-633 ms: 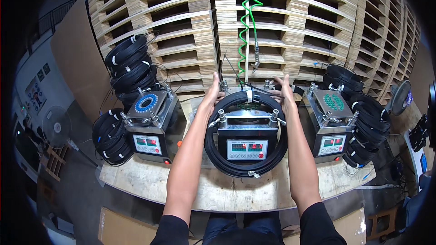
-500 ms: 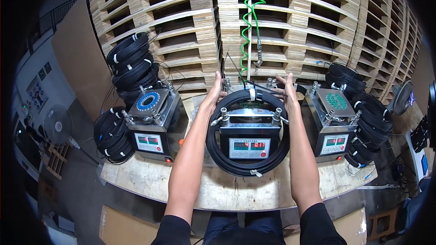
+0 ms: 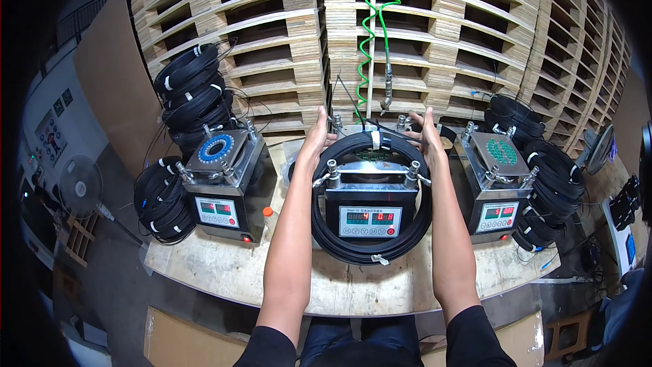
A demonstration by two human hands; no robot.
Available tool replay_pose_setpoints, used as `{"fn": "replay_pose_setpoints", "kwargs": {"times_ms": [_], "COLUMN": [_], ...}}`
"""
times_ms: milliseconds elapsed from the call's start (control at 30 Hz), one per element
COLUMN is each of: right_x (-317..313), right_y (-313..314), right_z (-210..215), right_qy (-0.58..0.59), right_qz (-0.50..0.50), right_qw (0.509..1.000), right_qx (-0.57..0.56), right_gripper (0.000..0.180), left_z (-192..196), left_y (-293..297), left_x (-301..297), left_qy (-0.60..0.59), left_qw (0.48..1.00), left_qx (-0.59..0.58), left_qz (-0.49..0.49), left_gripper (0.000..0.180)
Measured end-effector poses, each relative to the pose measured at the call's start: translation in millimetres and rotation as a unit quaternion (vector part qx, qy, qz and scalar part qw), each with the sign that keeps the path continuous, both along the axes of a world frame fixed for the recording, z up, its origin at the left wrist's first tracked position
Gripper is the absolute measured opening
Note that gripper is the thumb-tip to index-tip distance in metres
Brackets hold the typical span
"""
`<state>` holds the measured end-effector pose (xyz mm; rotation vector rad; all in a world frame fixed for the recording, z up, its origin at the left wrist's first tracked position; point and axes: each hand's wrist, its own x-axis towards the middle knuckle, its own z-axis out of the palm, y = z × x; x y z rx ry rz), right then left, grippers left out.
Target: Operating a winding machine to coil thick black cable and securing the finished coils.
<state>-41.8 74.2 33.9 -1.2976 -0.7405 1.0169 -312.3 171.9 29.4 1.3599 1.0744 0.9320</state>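
A large coil of black cable (image 3: pixel 321 228), tied with white bands, stands in front of the middle polishing-type machine (image 3: pixel 370 198), ringing its display panel. My left hand (image 3: pixel 316 141) is at the coil's upper left, fingers stretched upward and apart. Opposite it, at the upper right of the coil, my right hand (image 3: pixel 428 137) has its fingers extended as well. Both palms face inward beside the coil. Whether they touch it I cannot tell. Part of the machine's top plate, with green pieces, shows through the ring.
Similar machines stand left (image 3: pixel 221 194) and right (image 3: pixel 498 187) on the wooden table (image 3: pixel 224 265). Black cable coils (image 3: pixel 193 98) are stacked behind the left one; more coils (image 3: pixel 553 170) lie at right. A green spiral air hose (image 3: pixel 367 61) hangs before wooden pallets (image 3: pixel 272 41). An orange-capped bottle (image 3: pixel 267 212) stands left.
The view has shifted slightly. My left forearm has moved a little to the right, uncovering more of the orange-capped bottle. Both hands remain beside the coil, and the middle display's readout differs.
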Motion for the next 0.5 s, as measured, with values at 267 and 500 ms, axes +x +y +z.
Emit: {"fn": "replay_pose_setpoints", "kwargs": {"times_ms": [267, 500], "right_x": [11, 21], "right_y": [12, 16], "right_z": [-11, -16], "right_qy": [-0.045, -0.028], "right_qz": [0.003, 0.048], "right_qw": [0.999, 0.998], "right_qx": [-0.017, -0.010], "right_gripper": [0.090, 0.089], "left_z": [8, 2], "left_y": [16, 9], "left_x": [11, 6], "left_qy": [0.056, 0.000], "left_qw": [0.997, 0.999], "left_qx": [-0.045, -0.050], "left_qz": [-0.005, -0.013], "left_gripper": [0.103, 0.103]}}
